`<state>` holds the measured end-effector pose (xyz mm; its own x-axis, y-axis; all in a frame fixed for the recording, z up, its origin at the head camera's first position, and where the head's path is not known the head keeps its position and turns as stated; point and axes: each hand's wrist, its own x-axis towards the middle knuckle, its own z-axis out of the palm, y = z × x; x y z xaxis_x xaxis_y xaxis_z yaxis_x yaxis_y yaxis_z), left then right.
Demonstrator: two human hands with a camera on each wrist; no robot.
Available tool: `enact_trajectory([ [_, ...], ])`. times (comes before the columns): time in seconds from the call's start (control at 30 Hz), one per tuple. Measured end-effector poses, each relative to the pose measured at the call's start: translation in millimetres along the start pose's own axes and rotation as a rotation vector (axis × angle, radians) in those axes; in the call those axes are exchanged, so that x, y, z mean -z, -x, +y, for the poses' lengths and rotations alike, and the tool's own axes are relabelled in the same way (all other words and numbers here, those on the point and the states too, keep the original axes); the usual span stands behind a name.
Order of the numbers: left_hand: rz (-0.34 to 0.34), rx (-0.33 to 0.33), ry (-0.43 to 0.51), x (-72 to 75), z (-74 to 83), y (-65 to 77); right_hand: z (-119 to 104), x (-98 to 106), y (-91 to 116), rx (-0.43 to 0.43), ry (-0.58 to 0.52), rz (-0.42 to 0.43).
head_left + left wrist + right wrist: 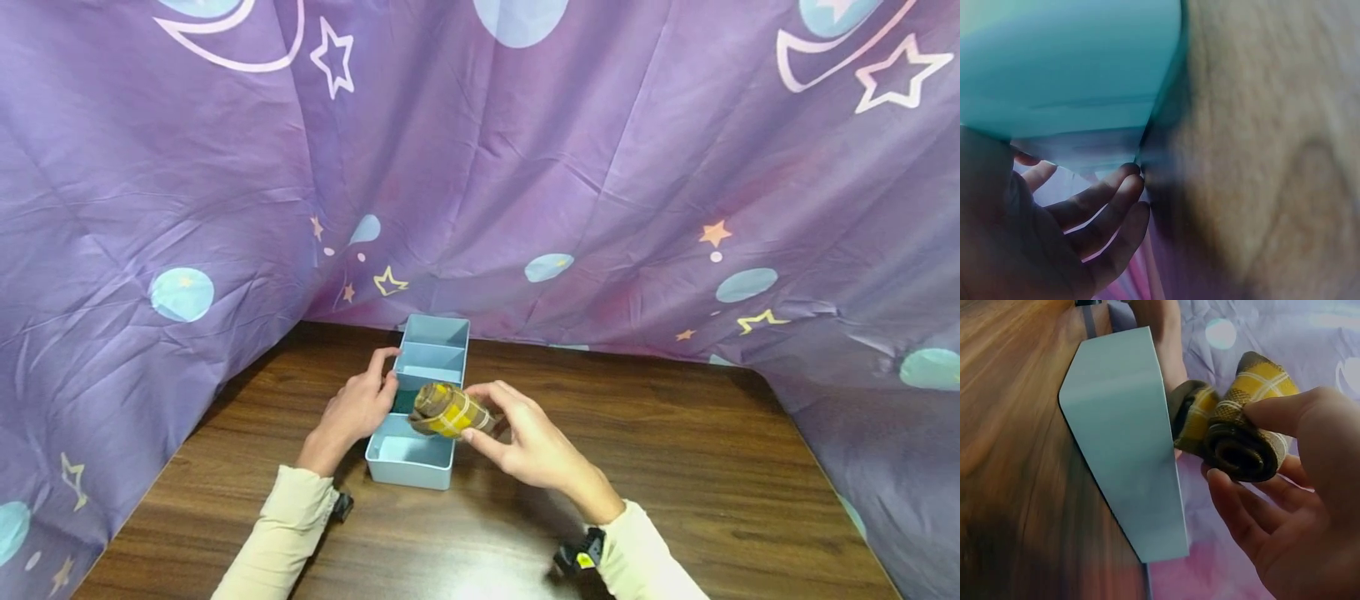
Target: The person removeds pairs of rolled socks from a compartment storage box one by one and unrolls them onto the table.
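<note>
A light blue box (411, 475) with several compartments in a row lies lengthwise on the table. Dark green material (405, 402) shows in one compartment. My left hand (358, 406) rests along the box's left side, fingertips at its wall; in the left wrist view its fingers (1107, 200) are only slightly bent. Over the box's right rim, my right hand (536, 442) holds a rolled-up yellow and brown plaid cloth (453, 412) between thumb and fingers. The coiled end of this cloth (1241, 453) faces the right wrist camera, and its far part overlaps the box edge there.
The box stands on a brown wood-grain table (660, 467). A purple curtain (570, 167) with stars and moons hangs along the back and sides, close behind the box's far end. Each wrist carries a dark strapped device (581, 552).
</note>
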<state>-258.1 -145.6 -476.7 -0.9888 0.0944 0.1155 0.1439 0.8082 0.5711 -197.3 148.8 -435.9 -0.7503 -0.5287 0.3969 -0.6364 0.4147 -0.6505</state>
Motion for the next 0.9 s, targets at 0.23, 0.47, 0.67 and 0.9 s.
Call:
enact_trajectory([
  [0.23,-0.009,0.013,-0.001,-0.4,0.7,-0.9,13,8,11,0.006,-0.036,0.051],
  [0.47,-0.021,0.022,-0.001,-1.9,0.2,-1.9,24,13,21,-0.014,-0.051,0.058],
  [0.67,-0.017,0.024,0.007,-0.4,0.9,-1.4,37,15,30,-0.009,-0.063,0.044],
  [0.9,-0.016,0.025,0.013,-0.4,0.4,-0.4,54,20,44,-0.012,-0.026,-0.013],
])
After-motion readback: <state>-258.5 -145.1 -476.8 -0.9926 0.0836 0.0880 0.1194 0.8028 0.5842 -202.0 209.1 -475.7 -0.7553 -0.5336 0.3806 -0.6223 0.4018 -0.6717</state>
